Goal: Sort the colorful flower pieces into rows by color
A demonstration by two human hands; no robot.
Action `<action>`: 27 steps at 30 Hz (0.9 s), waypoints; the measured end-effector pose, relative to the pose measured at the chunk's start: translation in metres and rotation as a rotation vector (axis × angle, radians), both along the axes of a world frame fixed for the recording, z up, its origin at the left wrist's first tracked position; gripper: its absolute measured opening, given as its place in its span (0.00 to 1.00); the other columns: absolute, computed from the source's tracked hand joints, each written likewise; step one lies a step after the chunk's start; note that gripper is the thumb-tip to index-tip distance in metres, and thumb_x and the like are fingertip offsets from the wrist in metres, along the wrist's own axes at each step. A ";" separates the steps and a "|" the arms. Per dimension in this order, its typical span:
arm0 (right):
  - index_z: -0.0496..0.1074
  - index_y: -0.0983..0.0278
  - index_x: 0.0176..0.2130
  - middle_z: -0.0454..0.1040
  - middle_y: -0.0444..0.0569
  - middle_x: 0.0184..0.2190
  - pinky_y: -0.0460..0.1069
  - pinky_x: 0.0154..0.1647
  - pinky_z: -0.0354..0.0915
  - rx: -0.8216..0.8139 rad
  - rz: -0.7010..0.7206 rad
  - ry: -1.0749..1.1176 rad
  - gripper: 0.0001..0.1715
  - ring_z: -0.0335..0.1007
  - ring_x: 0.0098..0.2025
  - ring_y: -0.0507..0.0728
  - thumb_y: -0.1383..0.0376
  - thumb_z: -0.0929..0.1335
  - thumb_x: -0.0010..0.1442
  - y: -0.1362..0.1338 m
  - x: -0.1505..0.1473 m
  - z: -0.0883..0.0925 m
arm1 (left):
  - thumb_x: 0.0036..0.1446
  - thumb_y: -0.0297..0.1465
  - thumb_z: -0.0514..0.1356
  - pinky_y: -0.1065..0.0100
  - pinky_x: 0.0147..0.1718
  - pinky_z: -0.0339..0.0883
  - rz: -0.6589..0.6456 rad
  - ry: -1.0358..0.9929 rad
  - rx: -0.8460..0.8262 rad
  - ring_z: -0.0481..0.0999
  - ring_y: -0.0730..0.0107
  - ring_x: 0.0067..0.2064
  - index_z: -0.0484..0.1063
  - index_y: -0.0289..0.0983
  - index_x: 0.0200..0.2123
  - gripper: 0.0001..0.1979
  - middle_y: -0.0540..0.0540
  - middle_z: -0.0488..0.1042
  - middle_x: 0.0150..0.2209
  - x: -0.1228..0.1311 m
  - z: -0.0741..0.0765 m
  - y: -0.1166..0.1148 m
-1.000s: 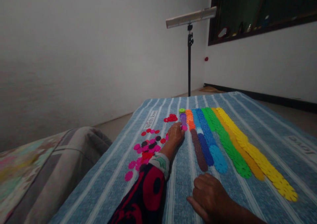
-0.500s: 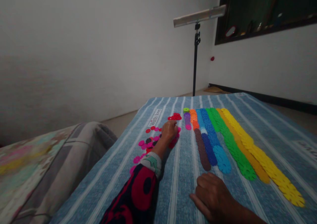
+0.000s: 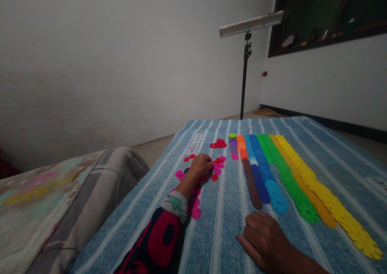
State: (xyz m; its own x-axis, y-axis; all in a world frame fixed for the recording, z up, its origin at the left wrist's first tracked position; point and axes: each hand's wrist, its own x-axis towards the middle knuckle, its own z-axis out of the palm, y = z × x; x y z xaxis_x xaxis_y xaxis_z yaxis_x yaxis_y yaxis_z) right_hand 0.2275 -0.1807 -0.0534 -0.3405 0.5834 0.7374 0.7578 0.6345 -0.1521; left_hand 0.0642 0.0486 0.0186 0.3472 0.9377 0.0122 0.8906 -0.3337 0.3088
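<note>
My left hand [image 3: 201,164] reaches over a scatter of pink, red and dark notched plastic discs [image 3: 217,171], its fingertips pinched down among them. Whatever it pinches is hidden. Just beyond it lies a small pile of red discs [image 3: 219,143]. My right hand [image 3: 266,237] rests on the cloth with its fingers curled in, and its palm side is out of sight. Ahead of that hand, overlapping discs form rows by colour: a brown row [image 3: 252,185], a blue row [image 3: 260,185], a green row [image 3: 287,185] and a yellow row [image 3: 335,203].
A blue and white striped cloth [image 3: 225,233] covers the table. Shorter purple [image 3: 233,145] and orange [image 3: 241,145] rows lie at the far end, beside a lime disc [image 3: 232,136]. Left stands a cloth-covered piece of furniture [image 3: 99,189]. Behind the table rises a black stand [image 3: 244,76].
My left hand has drawn back from near the red pile to the middle of the scattered discs. My right hand keeps its place on the cloth. The view has shifted slightly left.
</note>
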 end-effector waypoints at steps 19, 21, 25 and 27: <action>0.66 0.62 0.24 0.66 0.44 0.21 0.50 0.30 0.52 -0.010 -0.011 -0.002 0.18 0.60 0.25 0.54 0.69 0.63 0.65 -0.001 0.000 0.000 | 0.53 0.31 0.63 0.70 0.33 0.63 0.056 -0.003 0.010 0.77 0.66 0.37 0.79 0.36 0.37 0.09 0.44 0.80 0.35 0.006 -0.016 -0.002; 0.65 0.62 0.24 0.66 0.44 0.22 0.50 0.30 0.52 -0.020 -0.008 -0.007 0.17 0.60 0.25 0.54 0.69 0.64 0.65 0.000 0.001 -0.001 | 0.53 0.30 0.62 0.70 0.32 0.62 0.057 -0.040 0.012 0.77 0.67 0.35 0.79 0.35 0.35 0.08 0.45 0.80 0.33 0.004 -0.018 -0.003; 0.65 0.62 0.24 0.66 0.44 0.21 0.51 0.30 0.51 -0.028 -0.003 -0.009 0.16 0.60 0.25 0.54 0.70 0.64 0.64 0.000 0.001 -0.003 | 0.52 0.27 0.61 0.71 0.31 0.62 0.048 -0.120 0.017 0.75 0.69 0.32 0.78 0.35 0.31 0.05 0.48 0.77 0.29 0.001 -0.021 -0.005; 0.65 0.62 0.24 0.65 0.44 0.21 0.50 0.30 0.52 -0.023 -0.002 -0.005 0.17 0.60 0.25 0.54 0.70 0.63 0.64 0.000 0.001 -0.002 | 0.53 0.26 0.60 0.72 0.30 0.61 0.041 -0.186 0.012 0.74 0.71 0.31 0.77 0.35 0.28 0.05 0.50 0.76 0.26 -0.001 -0.022 -0.004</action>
State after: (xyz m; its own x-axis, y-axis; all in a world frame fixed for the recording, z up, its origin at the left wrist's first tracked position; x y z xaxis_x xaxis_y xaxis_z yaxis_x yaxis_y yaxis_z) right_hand 0.2282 -0.1807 -0.0555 -0.3427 0.6007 0.7223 0.7597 0.6295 -0.1630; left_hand 0.0629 0.0447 -0.0031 0.2997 0.9504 0.0834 0.8315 -0.3031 0.4656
